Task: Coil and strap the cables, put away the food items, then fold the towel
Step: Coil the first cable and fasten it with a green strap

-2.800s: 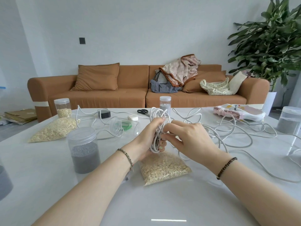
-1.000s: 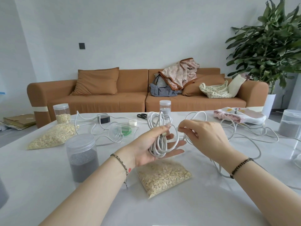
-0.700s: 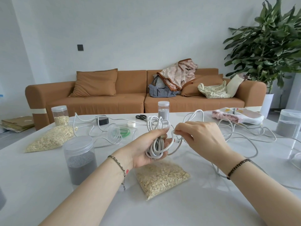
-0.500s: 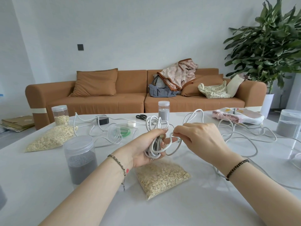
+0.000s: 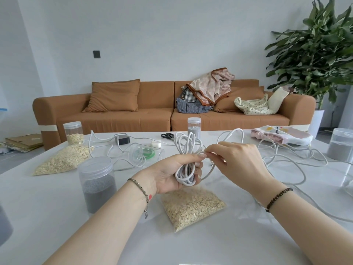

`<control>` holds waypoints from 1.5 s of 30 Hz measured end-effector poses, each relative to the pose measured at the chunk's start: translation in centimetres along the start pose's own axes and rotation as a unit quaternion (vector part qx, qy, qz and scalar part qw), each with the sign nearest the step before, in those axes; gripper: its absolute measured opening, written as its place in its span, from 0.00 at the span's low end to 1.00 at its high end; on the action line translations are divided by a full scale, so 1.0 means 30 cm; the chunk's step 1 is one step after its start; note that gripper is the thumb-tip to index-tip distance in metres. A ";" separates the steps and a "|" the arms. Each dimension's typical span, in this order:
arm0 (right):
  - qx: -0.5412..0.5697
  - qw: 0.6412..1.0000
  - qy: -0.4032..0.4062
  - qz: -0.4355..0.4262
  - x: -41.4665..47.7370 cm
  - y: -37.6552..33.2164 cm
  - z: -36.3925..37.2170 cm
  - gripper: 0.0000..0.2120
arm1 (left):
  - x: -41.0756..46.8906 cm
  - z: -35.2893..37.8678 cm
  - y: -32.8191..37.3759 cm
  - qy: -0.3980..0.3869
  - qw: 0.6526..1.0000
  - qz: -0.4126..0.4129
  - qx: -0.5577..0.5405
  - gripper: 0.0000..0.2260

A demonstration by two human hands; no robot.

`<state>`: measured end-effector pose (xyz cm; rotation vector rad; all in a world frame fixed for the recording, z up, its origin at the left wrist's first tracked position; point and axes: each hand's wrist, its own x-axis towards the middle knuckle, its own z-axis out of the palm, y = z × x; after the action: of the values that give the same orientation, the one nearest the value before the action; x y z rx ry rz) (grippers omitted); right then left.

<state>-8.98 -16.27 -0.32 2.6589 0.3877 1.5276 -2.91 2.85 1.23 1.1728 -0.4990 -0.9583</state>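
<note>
Now gripping the cable coil (image 5: 186, 145) again with left hand (image 5: 168, 175), pinching next loop (image 5: 209, 172) with right hand (image 5: 238, 165); still coiling, no strap yet.

Bright, even daylight (wide-angle edge warping)

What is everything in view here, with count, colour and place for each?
coiled cable: one, white, in the left hand
loose cable: white, count unclear, strewn over the table, right side
oat bags: two, clear, one near centre, one at left
grey-filled jars: at least three, clear, near left, far centre, right edge
oat jar: one, clear, far left
tipped container: one, clear, centre
scissors: one, black, far centre
towel: one, pink-white, far right
table: one, white
sofa: one, brown, behind table
left hand: one, grips the coiled cable
right hand: one, pinches the loose cable
</note>
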 end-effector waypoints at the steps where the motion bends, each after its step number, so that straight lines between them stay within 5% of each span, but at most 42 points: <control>1: -0.001 1.000 0.008 0.009 0.001 -0.001 -0.001 0.14 | 0.002 -0.001 -0.001 -0.003 1.000 0.000 -0.001 0.02; 4: -0.004 1.000 0.015 0.018 0.001 -0.005 -0.005 0.12 | 0.010 -0.010 -0.008 0.010 1.000 0.000 -0.008 0.09; 17: -0.007 1.000 0.015 0.023 0.001 -0.010 -0.008 0.10 | 0.011 -0.025 -0.010 0.020 1.000 -0.002 -0.016 0.05; 23: -0.012 0.999 0.028 0.015 0.004 0.002 -0.004 0.17 | 0.014 -0.017 -0.012 0.088 0.993 0.023 0.079 0.17; 41: 0.124 0.977 -0.122 0.123 -0.038 0.144 0.043 0.19 | -0.010 -0.035 0.075 0.168 0.947 0.268 -0.051 0.18; 45: 0.140 0.954 -0.159 0.212 -0.076 0.223 0.063 0.18 | -0.034 -0.047 0.115 0.150 0.924 0.325 -0.135 0.18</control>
<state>-7.18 -23.15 -2.08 3.3118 0.0103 1.1486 -1.11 4.72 4.10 0.7961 -0.4477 -0.2523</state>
